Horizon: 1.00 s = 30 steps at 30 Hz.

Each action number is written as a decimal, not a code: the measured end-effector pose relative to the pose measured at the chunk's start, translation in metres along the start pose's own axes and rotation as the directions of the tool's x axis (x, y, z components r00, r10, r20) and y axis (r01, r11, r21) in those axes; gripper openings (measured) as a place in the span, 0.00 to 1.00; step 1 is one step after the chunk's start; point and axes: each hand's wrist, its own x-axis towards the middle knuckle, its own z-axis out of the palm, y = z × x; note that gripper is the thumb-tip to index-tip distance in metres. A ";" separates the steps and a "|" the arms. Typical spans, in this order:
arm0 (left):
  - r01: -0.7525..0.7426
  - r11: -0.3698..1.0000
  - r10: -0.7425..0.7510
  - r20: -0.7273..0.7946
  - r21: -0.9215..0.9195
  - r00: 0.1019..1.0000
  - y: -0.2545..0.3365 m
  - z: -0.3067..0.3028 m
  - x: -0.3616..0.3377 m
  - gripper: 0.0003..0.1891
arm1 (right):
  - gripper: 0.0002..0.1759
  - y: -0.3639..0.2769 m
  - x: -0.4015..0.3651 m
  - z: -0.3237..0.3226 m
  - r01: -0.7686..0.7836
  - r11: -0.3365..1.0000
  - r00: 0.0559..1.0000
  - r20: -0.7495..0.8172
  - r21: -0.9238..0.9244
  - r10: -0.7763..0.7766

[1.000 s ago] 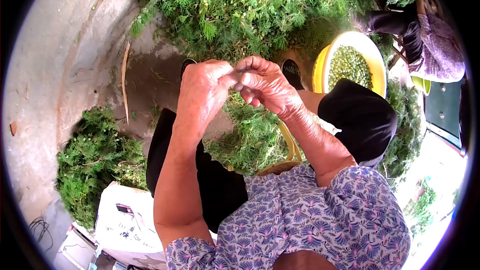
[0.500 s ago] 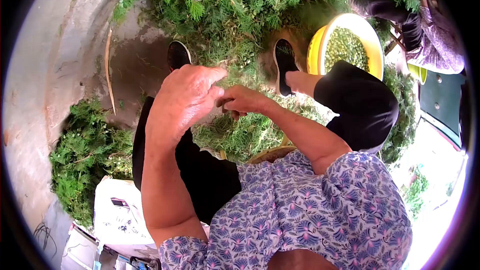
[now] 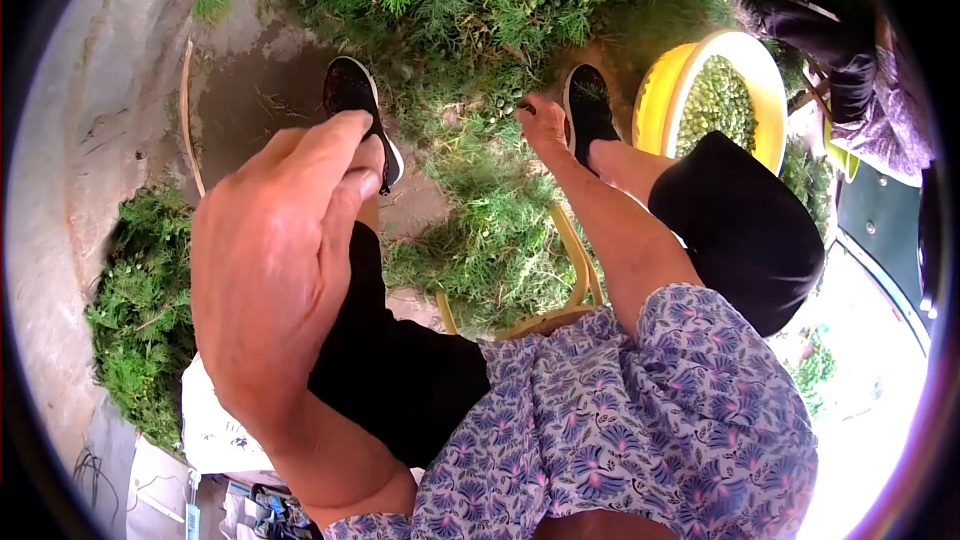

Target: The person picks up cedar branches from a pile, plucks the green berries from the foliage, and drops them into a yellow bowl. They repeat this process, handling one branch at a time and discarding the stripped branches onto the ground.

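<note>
My left hand (image 3: 275, 250) is raised close to the camera over my left leg, its fingers bent and pressed together. What it holds, if anything, is hidden. Farther down, my right hand (image 3: 543, 124) reaches beside my right shoe (image 3: 590, 110), at the lower edge of the large heap of green sprigs (image 3: 500, 0). Its fingers are curled together, and anything between them is too small to name. Loose green sprigs (image 3: 490, 230) lie on the ground between my legs.
A yellow tub (image 3: 655, 100) filled with small pale green pieces (image 3: 715, 105) stands beyond my right knee. Another person (image 3: 885, 105) in dark trousers is at the upper right. More greenery (image 3: 150, 310) lies at left, above a white bag (image 3: 210, 420). Yellow chair legs (image 3: 575, 250) show near my lap.
My hands, close together before, are now apart. My right hand has moved up and right to the greenery; my left has moved left and nearer the camera.
</note>
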 end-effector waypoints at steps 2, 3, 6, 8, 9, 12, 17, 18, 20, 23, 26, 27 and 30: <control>0.044 0.999 -0.046 0.073 0.032 0.996 0.004 -0.008 0.002 0.10 | 0.12 0.006 0.007 0.016 -0.003 0.999 1.000 0.014 0.051 0.002; 0.080 0.995 -0.089 0.142 0.068 0.986 0.005 -0.010 0.003 0.14 | 0.13 0.007 0.009 0.024 0.104 0.986 0.992 -0.056 -0.132 -0.112; 0.065 0.991 -0.080 0.133 0.113 0.988 0.006 -0.007 0.004 0.14 | 0.17 -0.009 0.006 0.035 0.041 0.951 0.997 -0.047 -0.306 -0.058; 0.064 0.993 -0.075 0.109 0.104 0.991 0.006 -0.004 0.004 0.15 | 0.18 -0.015 0.005 0.040 -0.045 0.956 0.995 -0.098 -0.291 0.017; 0.062 0.992 -0.073 0.104 0.106 0.992 0.006 -0.004 0.004 0.15 | 0.18 -0.015 0.005 0.041 -0.046 0.955 0.995 -0.097 -0.291 0.019; 0.076 0.990 -0.090 0.119 0.119 0.989 0.008 -0.003 0.004 0.15 | 0.18 -0.013 0.004 0.044 0.005 0.956 0.997 -0.074 -0.292 -0.027; 0.059 0.991 -0.071 0.101 0.119 0.992 0.006 -0.005 0.004 0.15 | 0.16 -0.020 0.007 0.020 -0.068 0.993 0.996 0.063 0.092 0.062; 0.046 0.991 -0.058 0.094 0.125 0.994 0.006 -0.005 0.004 0.15 | 0.15 -0.030 0.003 0.010 -0.347 0.834 0.935 0.229 0.429 0.272; 0.028 0.992 -0.038 0.083 0.126 0.996 0.007 -0.006 0.004 0.15 | 0.13 -0.034 -0.004 -0.001 -0.325 0.732 0.945 0.238 0.599 0.225; 0.042 0.994 -0.055 0.127 0.104 0.990 0.010 -0.006 0.005 0.14 | 0.11 -0.064 -0.013 -0.032 -0.327 0.522 0.945 0.289 0.788 0.157; 0.001 0.998 -0.007 0.093 0.070 0.996 0.011 -0.003 0.006 0.13 | 0.10 -0.091 -0.013 -0.069 -0.313 0.561 0.944 0.317 0.766 0.093; -0.030 0.996 0.023 0.078 0.085 0.997 0.011 -0.001 0.007 0.11 | 0.09 -0.097 -0.012 -0.079 -0.311 0.504 0.942 0.332 0.806 0.051; -0.067 0.989 0.063 0.034 0.129 0.997 0.014 0.004 0.011 0.07 | 0.09 -0.125 -0.020 -0.101 -0.293 0.366 0.940 0.335 0.883 -0.056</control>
